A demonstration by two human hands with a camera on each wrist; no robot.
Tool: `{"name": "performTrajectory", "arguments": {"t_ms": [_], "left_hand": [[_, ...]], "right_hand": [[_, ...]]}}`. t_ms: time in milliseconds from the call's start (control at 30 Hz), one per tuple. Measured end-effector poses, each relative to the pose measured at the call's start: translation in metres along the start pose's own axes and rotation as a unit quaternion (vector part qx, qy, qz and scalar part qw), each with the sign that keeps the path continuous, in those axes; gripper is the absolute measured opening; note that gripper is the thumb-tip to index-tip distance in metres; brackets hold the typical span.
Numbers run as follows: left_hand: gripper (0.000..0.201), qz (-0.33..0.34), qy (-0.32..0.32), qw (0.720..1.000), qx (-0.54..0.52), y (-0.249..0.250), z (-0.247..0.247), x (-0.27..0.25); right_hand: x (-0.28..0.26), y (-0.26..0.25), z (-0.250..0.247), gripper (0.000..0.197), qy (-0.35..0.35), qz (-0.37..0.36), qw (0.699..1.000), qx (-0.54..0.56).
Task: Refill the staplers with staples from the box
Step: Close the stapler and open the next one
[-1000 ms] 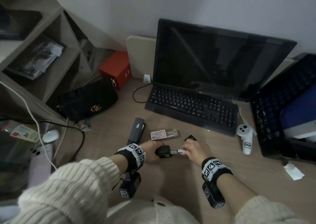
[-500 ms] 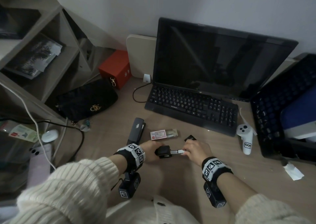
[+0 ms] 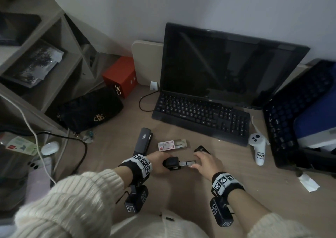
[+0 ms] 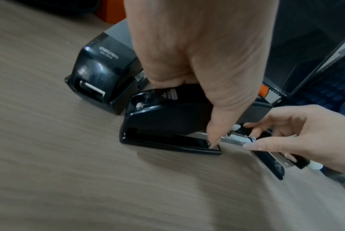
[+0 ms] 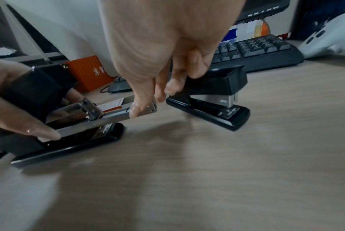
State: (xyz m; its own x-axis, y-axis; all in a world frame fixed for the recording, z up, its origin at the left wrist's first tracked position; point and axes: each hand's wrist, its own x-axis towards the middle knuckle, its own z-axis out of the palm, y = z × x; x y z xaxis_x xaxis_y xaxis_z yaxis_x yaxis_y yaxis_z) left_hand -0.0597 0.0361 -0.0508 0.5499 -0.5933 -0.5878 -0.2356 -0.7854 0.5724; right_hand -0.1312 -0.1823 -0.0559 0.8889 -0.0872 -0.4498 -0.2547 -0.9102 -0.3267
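Note:
My left hand grips a small black stapler on the desk, thumb on its near side. Its metal staple tray sticks out to the right. My right hand pinches the tray's free end between thumb and fingers. The red-and-white staple box lies just behind, slid partly open. A large grey-black stapler lies to the left. A third black stapler stands closed right behind my right hand.
A black keyboard and dark monitor fill the back of the desk. A white controller lies at the right, a black handbag and red box at the left. Cables run along the left edge.
My right hand's fingers have shifted slightly at the end of the tray. The stapler and my left hand stay where they were.

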Motion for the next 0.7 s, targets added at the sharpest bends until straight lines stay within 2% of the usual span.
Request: {"name": "performTrajectory", "arguments": {"t_ms": [100, 200, 267, 367, 500, 600, 700], "left_hand": [[0.052, -0.008, 0.007, 1.0, -0.021, 0.001, -0.005, 0.0], [0.055, -0.022, 0.013, 0.997, -0.067, 0.003, -0.012, -0.002], [0.046, -0.015, 0.012, 0.989, -0.148, 0.005, -0.015, -0.003], [0.035, 0.001, 0.01, 0.961, -0.275, 0.014, -0.023, -0.007], [0.04, 0.0, 0.026, 0.928, -0.371, 0.032, -0.038, -0.014], [0.042, 0.007, 0.054, 0.914, -0.402, 0.044, -0.044, -0.019], [0.036, 0.013, 0.085, 0.902, -0.424, 0.056, -0.046, -0.022]], "right_hand": [[-0.001, -0.002, -0.002, 0.052, 0.009, 0.013, 0.997, 0.07], [-0.002, -0.005, -0.005, 0.046, 0.033, 0.033, 0.98, 0.195], [-0.002, -0.008, -0.009, 0.037, 0.056, 0.043, 0.958, 0.277], [-0.003, -0.017, -0.019, 0.03, 0.094, 0.054, 0.916, 0.385], [-0.006, -0.033, -0.035, 0.033, 0.13, 0.055, 0.85, 0.508], [-0.006, -0.047, -0.04, 0.05, 0.114, 0.068, 0.793, 0.594], [-0.008, -0.056, -0.042, 0.081, 0.049, 0.069, 0.771, 0.631]]}}
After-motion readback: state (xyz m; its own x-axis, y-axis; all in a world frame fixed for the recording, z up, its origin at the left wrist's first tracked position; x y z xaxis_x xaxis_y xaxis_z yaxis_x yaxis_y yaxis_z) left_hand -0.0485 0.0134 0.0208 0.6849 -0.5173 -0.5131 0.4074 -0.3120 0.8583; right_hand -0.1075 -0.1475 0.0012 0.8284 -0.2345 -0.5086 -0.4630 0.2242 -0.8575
